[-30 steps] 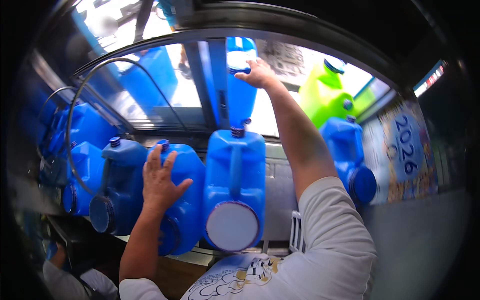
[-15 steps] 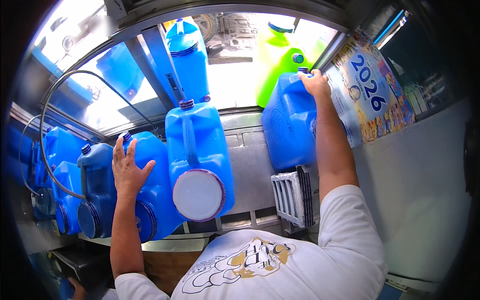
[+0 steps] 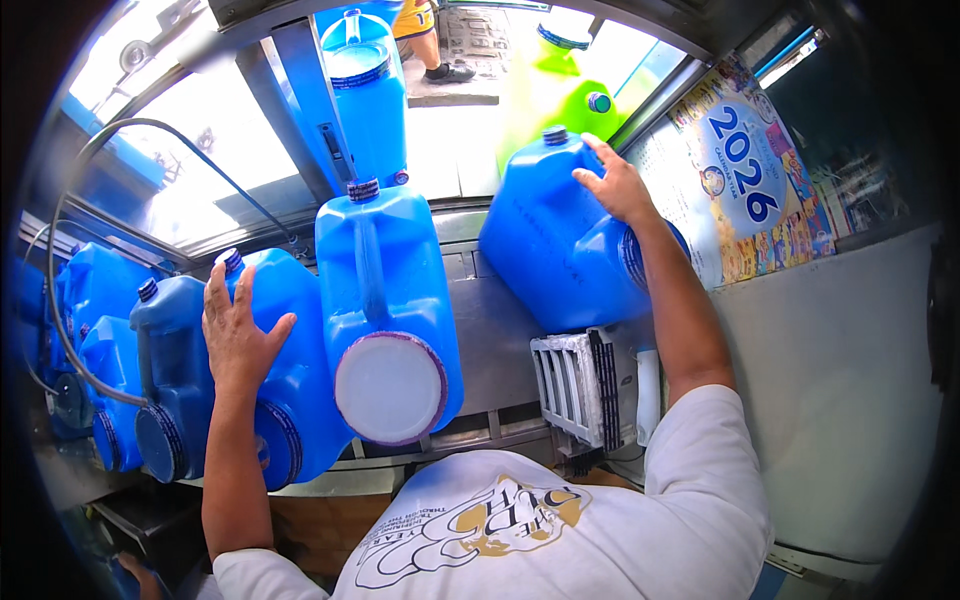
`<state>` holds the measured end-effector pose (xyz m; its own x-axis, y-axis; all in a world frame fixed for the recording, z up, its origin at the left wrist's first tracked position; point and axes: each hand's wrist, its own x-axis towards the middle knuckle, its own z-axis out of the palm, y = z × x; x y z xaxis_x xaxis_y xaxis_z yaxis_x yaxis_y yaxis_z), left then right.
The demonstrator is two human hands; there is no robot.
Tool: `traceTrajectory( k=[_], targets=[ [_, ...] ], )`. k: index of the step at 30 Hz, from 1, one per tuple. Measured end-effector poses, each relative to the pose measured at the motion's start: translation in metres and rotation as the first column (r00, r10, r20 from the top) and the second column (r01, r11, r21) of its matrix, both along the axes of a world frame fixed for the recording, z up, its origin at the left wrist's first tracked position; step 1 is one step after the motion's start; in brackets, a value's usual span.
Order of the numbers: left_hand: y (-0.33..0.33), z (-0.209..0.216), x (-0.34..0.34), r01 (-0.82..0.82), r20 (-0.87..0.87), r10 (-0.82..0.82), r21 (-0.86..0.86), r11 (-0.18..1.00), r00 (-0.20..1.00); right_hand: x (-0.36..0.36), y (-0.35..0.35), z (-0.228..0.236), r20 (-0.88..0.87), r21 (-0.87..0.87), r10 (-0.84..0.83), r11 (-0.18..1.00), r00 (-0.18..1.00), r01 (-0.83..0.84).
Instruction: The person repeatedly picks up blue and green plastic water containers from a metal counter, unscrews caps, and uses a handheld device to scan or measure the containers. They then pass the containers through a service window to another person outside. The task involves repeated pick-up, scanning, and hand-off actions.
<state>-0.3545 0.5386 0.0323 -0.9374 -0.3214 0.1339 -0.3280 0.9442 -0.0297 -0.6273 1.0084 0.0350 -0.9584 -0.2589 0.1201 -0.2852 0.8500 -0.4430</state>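
Observation:
My left hand (image 3: 243, 335) lies with spread fingers on a blue jug (image 3: 295, 375) in the row at left, its fingertips close to the small cap. My right hand (image 3: 618, 188) touches the upper right of another blue jug (image 3: 550, 235), thumb and index finger stretched apart; its other fingers are mostly hidden. That jug leans at an angle, with its small dark cap up and its wide lid toward my right forearm. Between my hands stands a blue jug (image 3: 420, 290) with a white round lid (image 3: 390, 388) facing me.
More blue jugs (image 3: 175, 345) line the left, crossed by a thin hose (image 3: 190, 145). Past the window opening stand a blue jug (image 3: 370, 110) and a bright green jug (image 3: 545, 90); a person's leg (image 3: 425, 50) shows outside. A vented white box (image 3: 570, 390) sits below the right jug. A calendar (image 3: 740, 165) hangs at right.
The right jug has shifted left and turned, showing more of its side. My right hand has moved down from beside its cap, fingers spreading. A person's leg has come into view outside.

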Motion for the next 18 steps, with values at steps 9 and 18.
traceTrajectory(
  k=[9, 18],
  targets=[
    [0.001, 0.0, -0.001, 0.019, 0.018, -0.019, -0.016, 1.0, 1.0, -0.044, -0.066, -0.009, 0.023, -0.003, -0.012, 1.0, 1.0, 0.012],
    [0.0, 0.002, -0.002, 0.072, -0.024, -0.071, 0.021, 0.997, 0.997, -0.189, -0.157, -0.039, -0.059, 0.045, -0.186, 0.981, 0.981, 0.189]
  ],
)
